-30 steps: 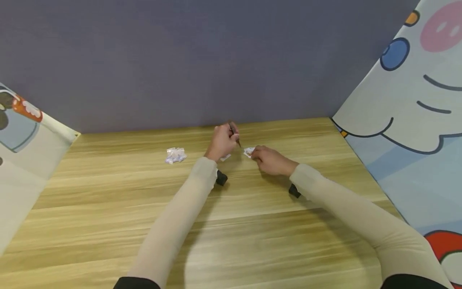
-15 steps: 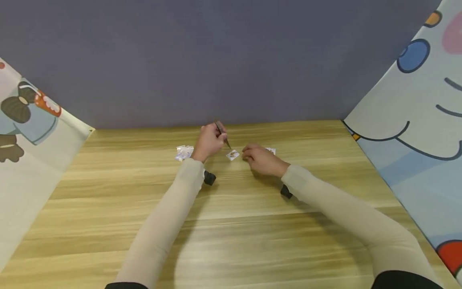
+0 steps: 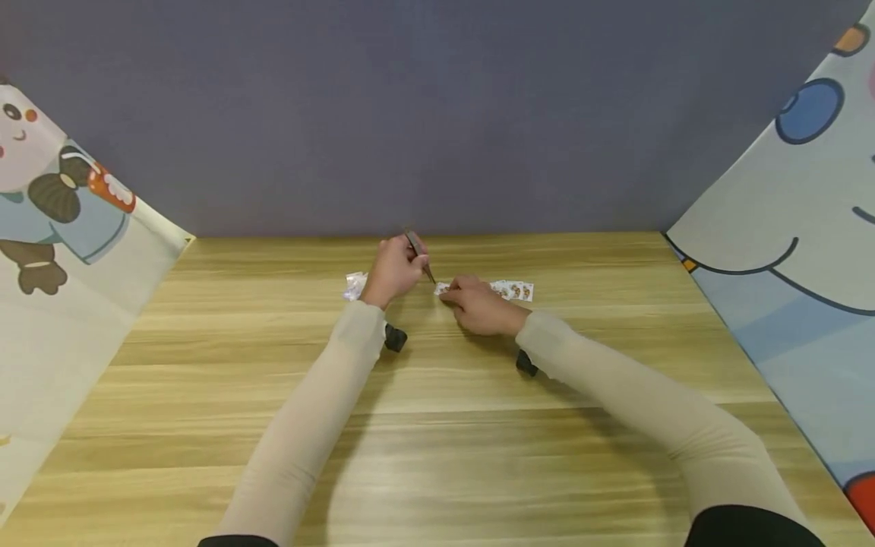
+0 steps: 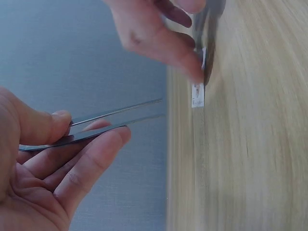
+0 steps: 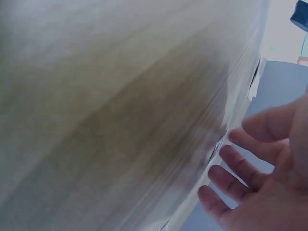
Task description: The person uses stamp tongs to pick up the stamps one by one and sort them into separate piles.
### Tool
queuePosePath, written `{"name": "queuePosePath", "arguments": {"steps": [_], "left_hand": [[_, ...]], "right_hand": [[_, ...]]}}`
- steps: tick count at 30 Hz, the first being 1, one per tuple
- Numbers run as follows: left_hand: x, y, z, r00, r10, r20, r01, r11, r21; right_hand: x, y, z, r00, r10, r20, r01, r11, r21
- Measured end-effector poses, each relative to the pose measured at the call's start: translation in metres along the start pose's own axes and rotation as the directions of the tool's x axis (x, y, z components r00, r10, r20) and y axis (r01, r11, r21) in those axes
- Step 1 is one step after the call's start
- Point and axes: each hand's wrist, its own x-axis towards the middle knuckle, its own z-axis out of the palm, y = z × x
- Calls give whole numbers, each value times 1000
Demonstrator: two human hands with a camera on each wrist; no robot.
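My left hand (image 3: 393, 275) pinches dark metal tweezers (image 3: 420, 254) between thumb and fingers. In the left wrist view, the tweezers (image 4: 91, 134) have their two tips apart, with nothing between them. Just right of the tips in the head view, a small white sticker-like piece (image 3: 440, 289) with a printed picture lies on the table, partly under my right hand (image 3: 478, 304). That hand's fingertips touch the piece. In the right wrist view, its fingers are loosely bent and spread, with the thumb apart. Several similar pieces (image 3: 518, 290) lie in a row beyond the right hand.
A small pile of shiny clear-and-white pieces (image 3: 354, 285) lies left of my left hand, partly hidden by it. The wooden table (image 3: 437, 456) ends at a grey back panel (image 3: 424, 114). Cartoon-printed panels (image 3: 772, 228) stand at both sides.
My left hand has drawn back left with the tweezers. The right hand has moved left onto the printed piece, and more of the row behind it shows. The head view has turned left.
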Motion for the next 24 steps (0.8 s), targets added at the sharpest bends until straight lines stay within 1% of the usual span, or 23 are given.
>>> {"name": "queuePosePath", "arguments": {"steps": [5, 6, 8, 12, 15, 18, 20, 24], "left_hand": [[0, -2, 0, 1000, -1, -25, 2, 1000, 12], [1, -3, 1, 999, -7, -31, 7, 1000, 11], [1, -5, 1, 999, -29, -41, 30, 1000, 7], [2, -10, 4, 996, -60, -63, 59, 998, -6], [3, -12, 6, 996, -45, -73, 46, 999, 6], [2, -11, 9, 997, -33, -75, 34, 999, 15], [1, -11, 10, 997, -37, -70, 38, 999, 10], [0, -11, 12, 996, -61, -61, 60, 998, -7]], "right_hand": [[-1, 2, -4, 999, 39, -13, -39, 998, 59], [-1, 2, -4, 999, 41, -11, -40, 998, 57], [-1, 2, -3, 999, 38, 4, -38, 998, 55], [0, -1, -1, 1000, -3, 10, 2, 1000, 29], [0, -3, 1, 1000, -8, 0, 8, 1000, 24], [-1, -4, 1, 1000, 7, 4, -7, 999, 31], [-2, -4, 2, 1000, 11, 17, -11, 999, 36], [-4, -5, 5, 1000, -26, 4, 26, 1000, 5]]}}
